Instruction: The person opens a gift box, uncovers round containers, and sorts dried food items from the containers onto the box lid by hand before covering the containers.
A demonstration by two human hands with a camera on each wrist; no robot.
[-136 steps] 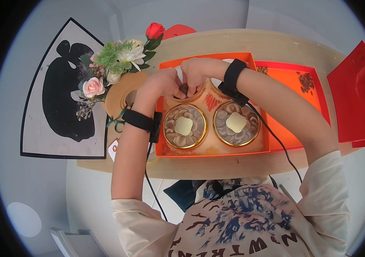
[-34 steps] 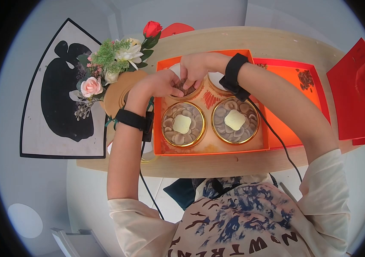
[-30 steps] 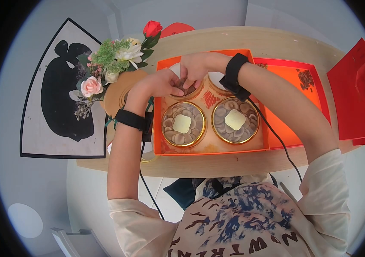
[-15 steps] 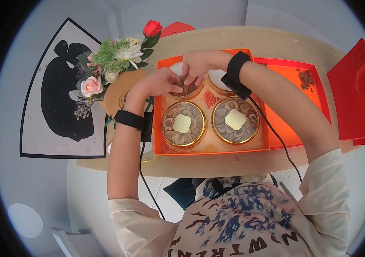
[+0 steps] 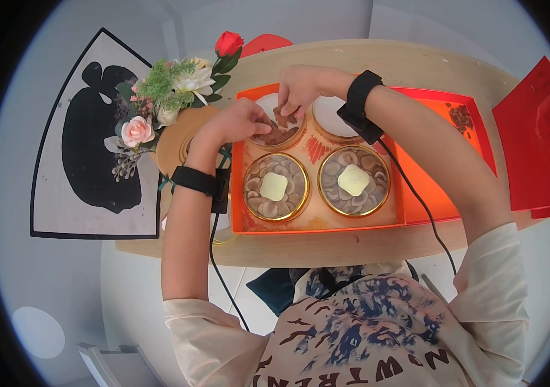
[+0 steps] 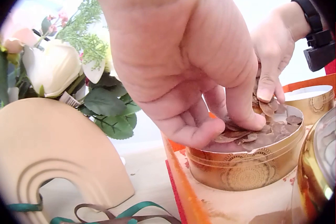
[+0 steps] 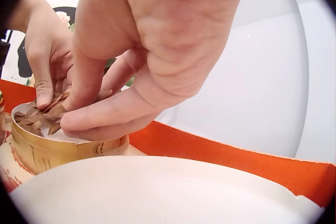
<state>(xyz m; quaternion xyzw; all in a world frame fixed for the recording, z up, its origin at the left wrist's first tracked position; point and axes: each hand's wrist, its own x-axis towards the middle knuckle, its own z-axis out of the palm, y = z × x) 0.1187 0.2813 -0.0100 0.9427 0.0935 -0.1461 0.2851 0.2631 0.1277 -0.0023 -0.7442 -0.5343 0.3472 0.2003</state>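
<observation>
A round gold tin (image 5: pixel 277 148) at the back left of the orange box holds thin brown dried slices (image 5: pixel 276 136) on its white inside. My left hand (image 5: pixel 241 122) reaches in from the left, thumb and fingers bent around some slices at the rim. My right hand (image 5: pixel 298 90) pinches a small clump of slices (image 5: pixel 284 117) over the far right part of the tin. In the left wrist view, the left fingertips (image 6: pixel 212 132) lie among slices just above the tin wall (image 6: pixel 247 169). The right wrist view shows slices (image 7: pixel 31 122) beside the right fingertips.
Two gold-rimmed tins (image 5: pixel 276 187) with clear lids and pale labels stand in front. A white-topped round tin (image 5: pixel 334 117) is back right. The orange tray (image 5: pixel 423 187) holds brown bits (image 5: pixel 460 119). Flowers (image 5: pixel 178 84) stand left, a red bag (image 5: pixel 539 142) right.
My right hand has moved back and slightly right, carrying a clump of slices apart from the rest. My left hand has stayed nearly in place. More of the tin's white inside shows.
</observation>
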